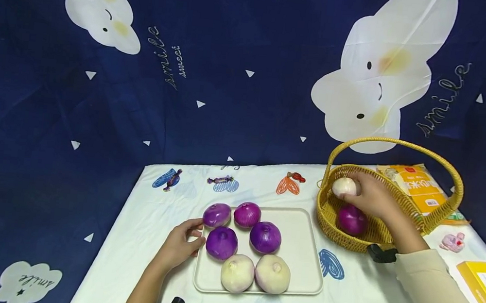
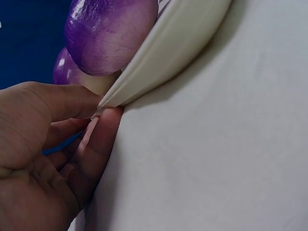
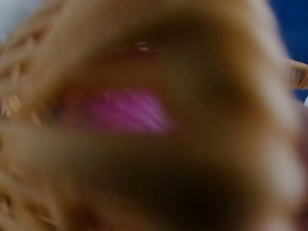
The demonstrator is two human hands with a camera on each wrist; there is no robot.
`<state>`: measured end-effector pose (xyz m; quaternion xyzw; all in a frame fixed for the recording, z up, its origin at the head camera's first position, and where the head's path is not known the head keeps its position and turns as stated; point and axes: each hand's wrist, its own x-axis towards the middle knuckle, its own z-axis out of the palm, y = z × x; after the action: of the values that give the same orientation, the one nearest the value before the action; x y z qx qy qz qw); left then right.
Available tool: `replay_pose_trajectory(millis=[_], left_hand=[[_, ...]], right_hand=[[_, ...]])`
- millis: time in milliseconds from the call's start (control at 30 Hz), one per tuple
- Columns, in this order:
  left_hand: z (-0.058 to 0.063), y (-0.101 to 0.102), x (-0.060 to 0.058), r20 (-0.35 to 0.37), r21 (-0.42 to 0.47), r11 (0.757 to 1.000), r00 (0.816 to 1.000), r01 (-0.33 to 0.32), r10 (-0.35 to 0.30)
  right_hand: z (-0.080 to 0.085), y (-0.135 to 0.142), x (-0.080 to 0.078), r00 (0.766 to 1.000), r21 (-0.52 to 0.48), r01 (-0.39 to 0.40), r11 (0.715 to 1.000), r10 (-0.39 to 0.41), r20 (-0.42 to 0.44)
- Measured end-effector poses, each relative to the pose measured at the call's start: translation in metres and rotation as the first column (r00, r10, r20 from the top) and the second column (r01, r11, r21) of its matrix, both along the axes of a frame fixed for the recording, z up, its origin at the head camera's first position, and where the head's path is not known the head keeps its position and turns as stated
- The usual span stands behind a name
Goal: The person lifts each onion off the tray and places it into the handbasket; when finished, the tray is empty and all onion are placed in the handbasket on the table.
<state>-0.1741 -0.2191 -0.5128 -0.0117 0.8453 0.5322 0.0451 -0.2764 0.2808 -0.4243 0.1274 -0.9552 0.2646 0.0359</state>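
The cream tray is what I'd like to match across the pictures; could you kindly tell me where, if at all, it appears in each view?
Head: the cream tray is at lower centre, under six onions.
Left wrist: the tray slants from the fingertips toward the upper right.
Right wrist: not discernible; the picture is badly blurred.
Landmark: the left hand, gripping the tray's rim, in the head and left wrist views.

A person's left forearm (image 1: 149, 279) slants upward, its left hand (image 1: 181, 243) pinching between thumb and fingers. The right forearm (image 1: 408, 235) reaches forward and inward from the right, farther ahead, its right hand (image 1: 368, 195) gripping with the fingers bent.
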Motion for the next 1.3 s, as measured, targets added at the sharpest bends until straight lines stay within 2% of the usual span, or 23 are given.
replay_pose_trajectory(millis=[233, 433, 500, 567, 667, 767, 833, 967, 1067, 1167, 1300], left_hand=[[0.000, 0.001, 0.000, 0.010, -0.017, 1.000, 1.000, -0.002, 0.002], [-0.001, 0.001, 0.001, 0.006, -0.012, 1.000, 1.000, -0.004, 0.004], [-0.001, 0.001, 0.001, 0.007, -0.008, 1.000, 1.000, -0.007, 0.007], [-0.002, 0.001, 0.001, 0.009, -0.003, 1.000, 1.000, -0.009, 0.009], [-0.001, 0.002, 0.001, 0.009, 0.000, 1.000, 1.000, -0.005, 0.005], [0.000, 0.002, 0.001, 0.003, -0.002, 1.000, 1.000, -0.006, 0.006], [0.001, 0.001, 0.001, -0.002, -0.008, 1.000, 1.000, -0.012, 0.012], [0.001, 0.001, 0.001, -0.002, -0.010, 1.000, 1.000, -0.010, 0.010], [0.001, 0.002, 0.002, 0.001, -0.011, 1.000, 1.000, -0.002, 0.002], [0.000, 0.003, 0.002, -0.003, -0.014, 1.000, 1.000, -0.003, 0.003], [-0.001, 0.001, 0.002, -0.006, -0.012, 1.000, 1.000, -0.007, 0.007]], right_hand=[[-0.019, -0.003, 0.003, 1.000, 0.027, -0.013, 1.000, 0.012, 0.023], [-0.028, -0.008, 0.008, 1.000, 0.015, 0.018, 1.000, -0.019, 0.019], [-0.026, -0.011, 0.012, 0.999, 0.020, 0.038, 0.999, -0.037, -0.023], [-0.021, -0.017, 0.017, 0.992, 0.006, 0.057, 0.998, -0.056, -0.109], [-0.010, -0.032, 0.028, 0.954, -0.039, 0.066, 0.997, -0.074, -0.290], [0.001, -0.054, 0.043, 0.910, -0.076, -0.023, 0.997, -0.010, -0.414], [0.005, -0.071, 0.054, 0.896, -0.051, -0.110, 0.993, 0.077, -0.438], [-0.005, -0.107, 0.079, 0.893, 0.011, -0.263, 0.965, 0.248, -0.376], [-0.020, -0.129, 0.095, 0.895, 0.037, -0.332, 0.942, 0.327, -0.303], [-0.035, -0.144, 0.103, 0.892, 0.055, -0.373, 0.926, 0.374, -0.252], [-0.045, -0.152, 0.106, 0.886, 0.045, -0.405, 0.913, 0.404, -0.226]])
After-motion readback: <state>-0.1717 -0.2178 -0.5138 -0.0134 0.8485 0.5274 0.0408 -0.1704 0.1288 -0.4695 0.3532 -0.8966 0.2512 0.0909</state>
